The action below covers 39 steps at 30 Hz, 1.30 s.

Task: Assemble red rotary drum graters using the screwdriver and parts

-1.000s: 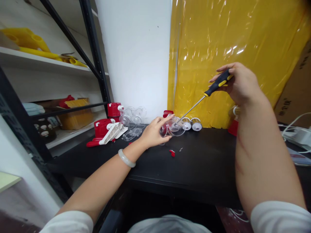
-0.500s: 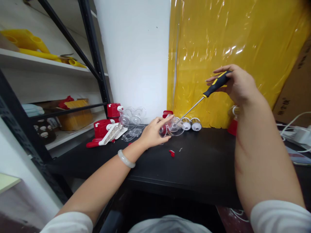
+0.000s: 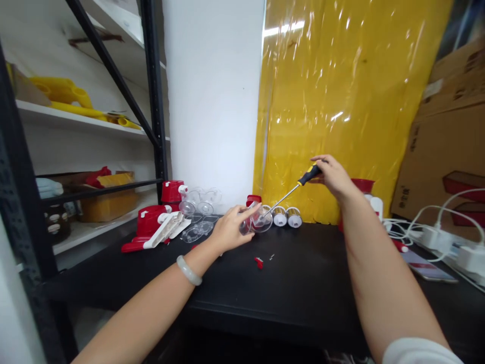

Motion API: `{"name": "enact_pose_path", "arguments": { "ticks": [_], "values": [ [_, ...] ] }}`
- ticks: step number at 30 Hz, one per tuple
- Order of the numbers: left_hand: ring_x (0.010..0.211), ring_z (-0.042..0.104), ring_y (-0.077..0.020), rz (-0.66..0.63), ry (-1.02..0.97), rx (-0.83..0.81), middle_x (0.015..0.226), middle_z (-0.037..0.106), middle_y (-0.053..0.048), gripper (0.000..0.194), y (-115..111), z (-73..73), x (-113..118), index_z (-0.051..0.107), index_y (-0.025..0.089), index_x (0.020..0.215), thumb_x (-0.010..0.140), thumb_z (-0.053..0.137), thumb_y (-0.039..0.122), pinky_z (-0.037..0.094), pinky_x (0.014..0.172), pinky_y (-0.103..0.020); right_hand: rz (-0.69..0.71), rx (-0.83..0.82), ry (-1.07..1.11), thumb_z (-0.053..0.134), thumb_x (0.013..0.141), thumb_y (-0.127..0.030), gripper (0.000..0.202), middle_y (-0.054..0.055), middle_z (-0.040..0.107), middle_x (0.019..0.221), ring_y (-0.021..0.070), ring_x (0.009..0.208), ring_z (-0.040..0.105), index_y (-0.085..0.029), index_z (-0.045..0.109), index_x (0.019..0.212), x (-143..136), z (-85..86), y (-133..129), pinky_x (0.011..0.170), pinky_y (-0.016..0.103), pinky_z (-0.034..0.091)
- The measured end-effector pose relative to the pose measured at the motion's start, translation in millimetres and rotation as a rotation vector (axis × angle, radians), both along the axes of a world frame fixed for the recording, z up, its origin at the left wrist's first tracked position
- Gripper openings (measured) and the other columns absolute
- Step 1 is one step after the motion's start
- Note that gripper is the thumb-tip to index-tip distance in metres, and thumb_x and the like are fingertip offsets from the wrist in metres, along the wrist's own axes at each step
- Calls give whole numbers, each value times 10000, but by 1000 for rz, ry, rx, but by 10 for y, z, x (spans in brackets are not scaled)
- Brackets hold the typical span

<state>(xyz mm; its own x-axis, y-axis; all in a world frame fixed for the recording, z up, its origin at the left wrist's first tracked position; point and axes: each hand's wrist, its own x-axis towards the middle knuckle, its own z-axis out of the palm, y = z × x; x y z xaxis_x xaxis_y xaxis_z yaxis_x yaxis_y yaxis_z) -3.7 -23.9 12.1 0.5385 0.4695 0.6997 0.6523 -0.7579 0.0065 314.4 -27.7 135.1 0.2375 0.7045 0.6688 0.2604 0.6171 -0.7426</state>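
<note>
Hands: apart, joined only through the work. Left hand is clamped on a see-through plastic piece, thumb on the near side, fingers along the far side. Right hand is higher and to the right, fingers around the handle end of a screwdriver.

Axis: the shaft slopes down leftward from the right hand, its tip in or at the see-through piece; exact seat of the tip cannot be told. The piece lies just right of the left palm and well left of and below the right hand; left hand is the nearer. Its long axis appears to run roughly left to right, partly hidden by fingers.

Surroundings: white-ended cylinders sit just right of the piece, under the sloping shaft. Yellow sheet rises behind. To the left, see-through shells, then a red-and-white assembly by the rack post. Nearer than the piece lie a small red part and pale slivers, too small to identify.

Room: black tabletop extends from these bits to its near edge; the far side looks tighter, with cylinders and sheet. White cables lie right of the right forearm
</note>
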Motion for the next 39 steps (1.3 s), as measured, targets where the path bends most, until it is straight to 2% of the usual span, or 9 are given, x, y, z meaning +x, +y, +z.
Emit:
{"name": "enact_pose_path", "arguments": {
  "ticks": [4,7,10,15,19,26,33,36,39],
  "values": [
    [1121,518,-234,17,66,30,1234,497,-39,855,-17,13,-11,238,437,1459,742,691,329,493,863,-343,-177,48,-75,625,738,-585,397,-42,516,555,95,403,501,-204,522,788,165,-248,8,402,243,483],
    [1116,517,-235,42,120,57,1247,492,-37,844,-38,18,-1,254,452,1448,740,686,297,490,851,-338,62,8,57,463,802,-608,403,9,602,622,166,544,624,-213,546,807,358,-547,-31,518,322,548],
    [1120,512,-233,70,168,85,1270,486,-36,811,-53,10,19,269,455,1442,755,665,286,482,854,-338,342,-1,141,496,773,-473,302,38,695,855,224,801,687,-258,559,975,499,-868,-103,663,393,568],
    [1125,509,-225,86,254,93,1289,492,-33,759,-78,-10,47,311,440,1430,766,651,300,479,820,-316,227,-125,194,596,750,-426,271,-19,642,632,165,473,609,-248,576,953,613,-1195,-130,492,322,525],
    [1150,505,-213,75,255,69,1311,490,-26,773,-93,-11,68,291,420,1443,766,639,286,474,836,-303,34,-101,157,538,803,-550,320,-78,430,380,101,260,355,-231,569,812,661,-1260,-78,375,272,444],
    [1143,523,-228,39,208,23,1338,487,-22,792,-62,-18,87,299,406,1443,742,639,264,470,824,-312,178,-46,233,441,760,-470,283,5,629,679,184,570,623,-240,572,862,675,-1289,-71,502,328,532],
    [1106,547,-225,-12,179,20,1320,503,-18,760,-15,-40,84,357,383,1416,724,646,263,463,803,-307,-55,-121,167,446,786,-650,423,-63,397,363,120,271,356,-234,523,778,680,-1374,-14,295,235,286],
    [1101,549,-218,-26,178,17,1308,512,-18,750,-13,-40,86,367,373,1411,723,644,259,461,811,-307,55,-113,208,328,795,-616,443,-19,481,429,161,345,481,-234,553,799,709,-1381,-16,329,266,369],
    [1099,547,-220,-36,174,9,1302,511,-22,754,-11,-42,84,362,371,1416,725,642,258,460,806,-309,111,-111,220,410,747,-486,340,17,604,598,197,516,619,-222,597,848,711,-1368,-25,431,309,480]
  ]
}}
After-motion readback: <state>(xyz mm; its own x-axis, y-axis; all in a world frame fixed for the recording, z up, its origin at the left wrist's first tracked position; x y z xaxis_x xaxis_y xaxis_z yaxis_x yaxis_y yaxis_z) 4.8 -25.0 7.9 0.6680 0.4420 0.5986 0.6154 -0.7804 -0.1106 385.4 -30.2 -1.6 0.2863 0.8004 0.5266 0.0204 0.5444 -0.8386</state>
